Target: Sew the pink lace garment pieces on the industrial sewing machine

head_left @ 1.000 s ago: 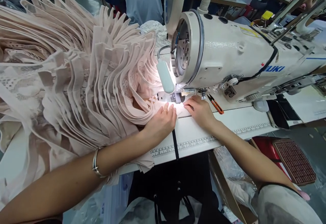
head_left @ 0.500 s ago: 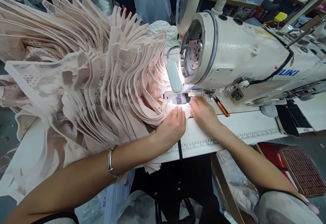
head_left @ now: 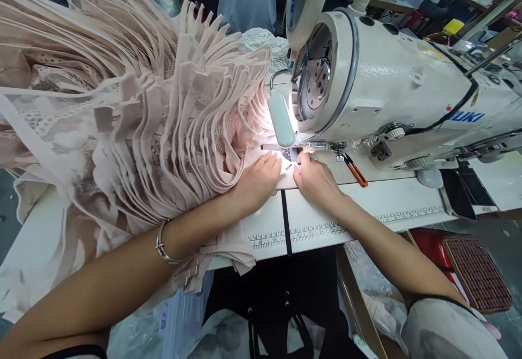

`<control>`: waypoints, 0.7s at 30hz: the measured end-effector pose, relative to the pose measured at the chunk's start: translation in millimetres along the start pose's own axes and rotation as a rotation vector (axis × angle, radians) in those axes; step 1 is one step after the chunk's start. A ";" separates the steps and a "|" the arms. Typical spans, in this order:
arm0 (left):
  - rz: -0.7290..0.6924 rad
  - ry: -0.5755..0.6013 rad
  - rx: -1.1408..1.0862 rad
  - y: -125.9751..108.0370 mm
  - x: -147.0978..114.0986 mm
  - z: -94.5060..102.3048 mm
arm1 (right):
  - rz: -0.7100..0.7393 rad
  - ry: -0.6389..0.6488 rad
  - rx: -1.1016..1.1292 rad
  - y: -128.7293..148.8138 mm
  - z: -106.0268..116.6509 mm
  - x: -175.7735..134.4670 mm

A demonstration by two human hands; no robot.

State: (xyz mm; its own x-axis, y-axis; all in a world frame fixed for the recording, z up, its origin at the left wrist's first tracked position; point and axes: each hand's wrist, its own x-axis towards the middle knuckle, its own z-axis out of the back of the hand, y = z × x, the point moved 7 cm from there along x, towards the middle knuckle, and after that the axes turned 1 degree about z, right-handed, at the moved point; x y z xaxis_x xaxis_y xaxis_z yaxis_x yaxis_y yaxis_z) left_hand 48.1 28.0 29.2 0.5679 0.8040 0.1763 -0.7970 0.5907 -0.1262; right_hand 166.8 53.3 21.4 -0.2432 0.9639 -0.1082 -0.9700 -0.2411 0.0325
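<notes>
Pale pink fabric [head_left: 285,177] lies at the needle area of the white sewing machine [head_left: 383,81]. My left hand [head_left: 261,177] is closed on its left part, fingers pressed together. On the right side of the same piece, my right hand [head_left: 312,177] pinches the edge close to the presser foot. A small lamp [head_left: 281,119] lights this spot, and its head hides part of the needle. A large bunch of pink garments [head_left: 183,119] with lace parts spreads over the table to the left, up against my left forearm.
Orange-handled thread snips [head_left: 355,171] lie on the machine bed right of my right hand. A printed ruler [head_left: 318,233] runs along the table's front. Below right stands an open carton [head_left: 359,299]; a person in blue [head_left: 247,0] is beyond the machine.
Both hands have moved slightly left and away from me, toward the needle. The fabric between them has shifted left, and my left forearm sits further left. My view has tilted slightly.
</notes>
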 end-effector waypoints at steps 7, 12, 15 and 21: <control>-0.172 -0.057 -0.146 -22.5 -13.2 -7.0 | -0.010 -0.072 0.111 -7.9 -5.0 -3.8; -0.197 0.015 0.029 -32.7 -13.2 -14.4 | -0.016 -0.075 0.205 -9.8 -3.2 -3.2; -0.195 0.002 0.105 -33.6 -12.2 -16.7 | 0.012 -0.059 0.277 -12.8 -0.5 -4.3; -0.223 -0.005 0.146 -35.7 -11.2 -15.9 | 0.300 -0.055 0.520 -17.9 6.8 -13.5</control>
State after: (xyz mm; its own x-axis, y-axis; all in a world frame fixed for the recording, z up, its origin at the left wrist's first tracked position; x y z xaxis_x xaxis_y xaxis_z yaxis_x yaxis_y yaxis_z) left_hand 73.5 -1.0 16.2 0.7323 0.6542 0.1889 -0.6734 0.7369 0.0587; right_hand 187.4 45.4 29.0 -0.4916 0.8703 0.0319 -0.7261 -0.4298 0.5367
